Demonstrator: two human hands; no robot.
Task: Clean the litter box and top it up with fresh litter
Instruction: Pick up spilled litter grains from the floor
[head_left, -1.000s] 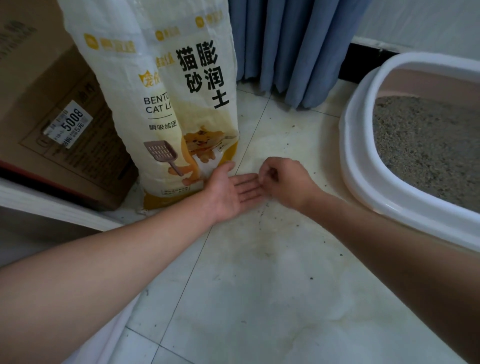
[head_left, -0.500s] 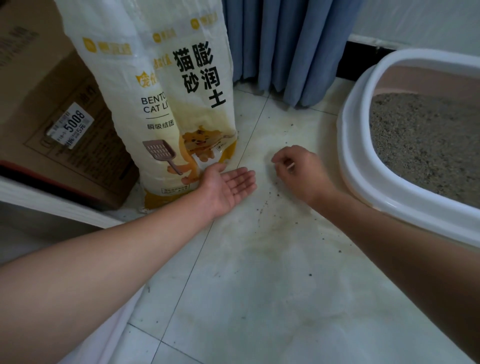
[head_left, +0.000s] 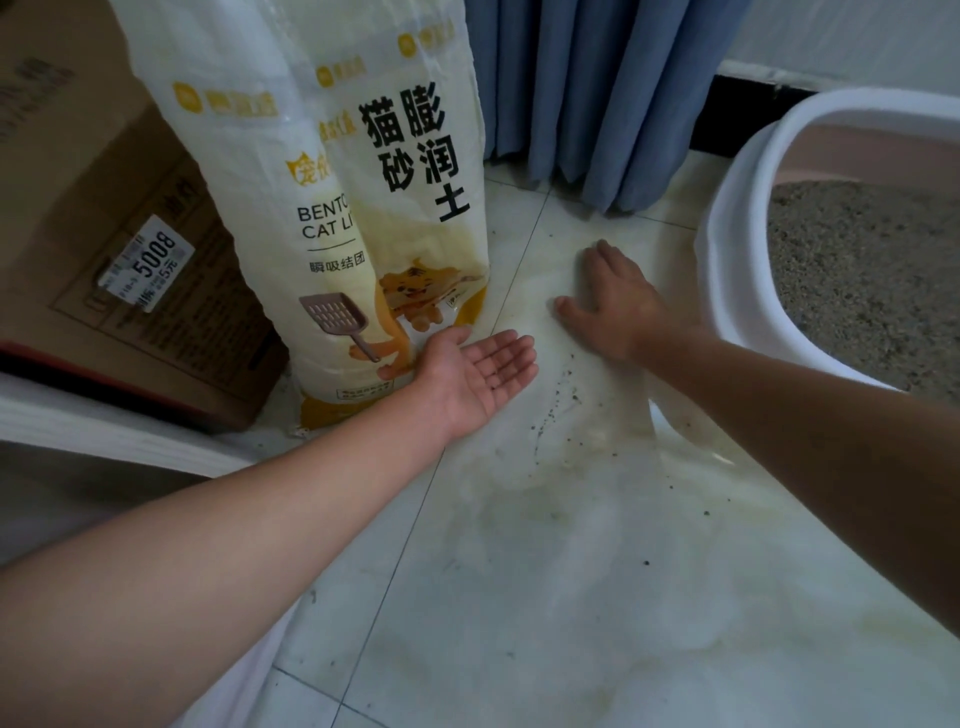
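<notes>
Fingers (head_left: 605, 270) of the right hand (head_left: 623, 312) lie straight and spread on the floor (head_left: 519, 571) just beside the litter box (head_left: 727, 249), which holds grey litter; stray grains (head_left: 558, 402) lie between the hands. The left hand (head_left: 472, 374) lies palm up, fingers relaxed, by the litter bag (head_left: 337, 182). Spill clean-up seems underway; next, sweeping grains into that palm.

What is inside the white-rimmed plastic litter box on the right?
Grey granular litter fills the white-rimmed, pink-walled litter box. Anything buried under it, and the part past the frame edge, cannot be seen.
</notes>
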